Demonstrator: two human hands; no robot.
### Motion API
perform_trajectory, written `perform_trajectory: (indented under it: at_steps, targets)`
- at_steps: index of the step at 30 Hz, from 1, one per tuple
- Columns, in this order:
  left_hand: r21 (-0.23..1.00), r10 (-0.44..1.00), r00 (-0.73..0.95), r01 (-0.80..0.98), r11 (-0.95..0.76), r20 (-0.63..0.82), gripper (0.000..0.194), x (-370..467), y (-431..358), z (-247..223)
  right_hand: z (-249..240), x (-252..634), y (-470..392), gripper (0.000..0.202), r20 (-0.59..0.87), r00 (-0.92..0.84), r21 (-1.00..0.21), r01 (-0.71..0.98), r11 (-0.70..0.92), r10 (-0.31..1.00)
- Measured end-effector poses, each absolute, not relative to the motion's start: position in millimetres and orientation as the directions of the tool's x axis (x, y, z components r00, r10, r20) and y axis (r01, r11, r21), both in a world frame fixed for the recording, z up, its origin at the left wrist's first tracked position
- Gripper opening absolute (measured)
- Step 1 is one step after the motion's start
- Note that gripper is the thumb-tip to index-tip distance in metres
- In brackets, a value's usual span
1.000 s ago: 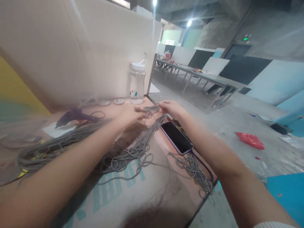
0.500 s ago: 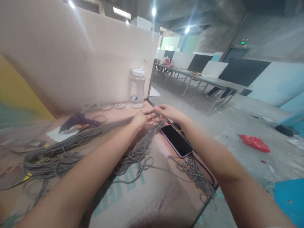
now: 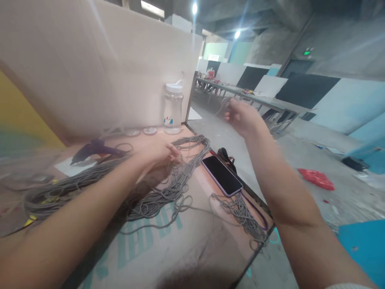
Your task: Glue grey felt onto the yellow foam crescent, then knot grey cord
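Observation:
A long, looped bundle of grey cord (image 3: 183,182) stretches across the table, its far bend close to the corner. My right hand (image 3: 242,116) is raised in the air past the table's right edge, fingers closed on a short loop of the grey cord that shows at the fingertips. Low over the bundle is my left hand (image 3: 161,154), blurred by motion. Its fingertips are near thin strands, but whether they grip any is unclear. My left forearm covers part of the bundle.
A phone (image 3: 221,175) lies by the right edge, with a smaller cord tangle (image 3: 248,220) nearer me. A clear bottle (image 3: 173,108) stands at the back panel (image 3: 129,68). A dark glue gun (image 3: 93,151) rests left on white paper. Red plastic (image 3: 317,178) lies on the floor.
My hands were together at the cord's far bend. Now they are apart: the right has risen outward with cord in its fingers, and the left has moved slightly left.

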State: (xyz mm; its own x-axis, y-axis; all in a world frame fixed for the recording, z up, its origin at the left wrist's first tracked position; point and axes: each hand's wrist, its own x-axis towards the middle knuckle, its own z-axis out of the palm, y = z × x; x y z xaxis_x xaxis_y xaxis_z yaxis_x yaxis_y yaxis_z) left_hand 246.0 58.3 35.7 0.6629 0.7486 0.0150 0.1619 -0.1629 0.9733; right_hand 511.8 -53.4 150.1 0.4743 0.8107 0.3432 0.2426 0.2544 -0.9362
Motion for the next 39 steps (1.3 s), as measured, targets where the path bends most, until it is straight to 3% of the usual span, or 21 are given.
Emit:
perform_trajectory:
  at_steps: [3,4,5,7,9,12,15,17,21,26,30,34,39]
  targets:
    - [0.862,0.794,0.604,0.363,-0.355,0.072,0.011,225.4,62.7,61.8,174.9,513.0,-62.7,0.015,0.465,0.489,-0.885,0.249,0.393,0.738]
    - [0.835,0.806,0.582,0.384,-0.394,0.112,0.007,224.9,60.8,71.7,179.9,508.8,-64.7,0.015,0.490,0.480,-0.872,0.262,0.414,0.728]
    - [0.832,0.814,0.563,0.376,-0.409,0.146,0.017,227.8,56.5,81.4,183.3,502.2,-65.8,0.014,0.507,0.459,-0.862,0.280,0.423,0.729]
    - [0.914,0.790,0.589,0.206,-0.349,0.168,0.052,242.2,41.8,98.8,186.3,483.5,-65.7,0.015,0.533,0.387,-0.845,0.300,0.443,0.753]
    - [0.969,0.620,0.758,-0.065,-0.239,0.204,0.069,260.9,22.7,112.3,186.2,462.7,-64.8,0.019,0.535,0.293,-0.839,0.291,0.459,0.793]
    - [0.943,0.455,0.827,-0.274,-0.187,0.330,0.052,276.9,1.7,124.9,186.4,444.5,-69.6,0.022,0.479,0.216,-0.872,0.222,0.435,0.851]
    - [0.895,0.512,0.745,-0.268,-0.357,0.427,0.031,268.1,3.4,129.2,189.8,452.3,-87.0,0.019,0.421,0.231,-0.906,0.140,0.398,0.877]
    - [0.870,0.609,0.653,-0.165,-0.465,0.450,0.031,255.1,13.8,129.3,190.5,464.8,-101.8,0.018,0.405,0.256,-0.914,0.084,0.397,0.878]
    - [0.858,0.710,0.551,-0.021,-0.514,0.439,0.030,237.6,27.2,133.2,177.9,474.1,-118.4,0.024,0.368,0.257,-0.923,-0.016,0.385,0.894]
    - [0.783,0.644,0.603,0.050,-0.620,0.471,0.033,236.1,10.8,147.0,144.9,451.2,-109.9,0.032,0.312,0.265,-0.947,0.015,0.319,0.912]
    - [0.666,0.568,0.745,0.229,-0.710,0.350,0.032,234.6,0.9,138.2,120.5,434.9,-104.3,0.034,0.243,0.198,-0.966,-0.043,0.256,0.950]
    - [0.677,0.537,0.753,0.169,-0.716,0.381,0.034,233.9,0.4,122.9,99.1,422.2,-101.6,0.035,0.183,0.051,-0.966,-0.177,0.189,0.982]
    - [0.645,0.485,0.768,0.126,-0.754,0.418,0.035,233.9,-4.1,117.3,81.2,407.2,-96.2,0.038,0.169,-0.017,-0.964,-0.212,0.162,0.985]
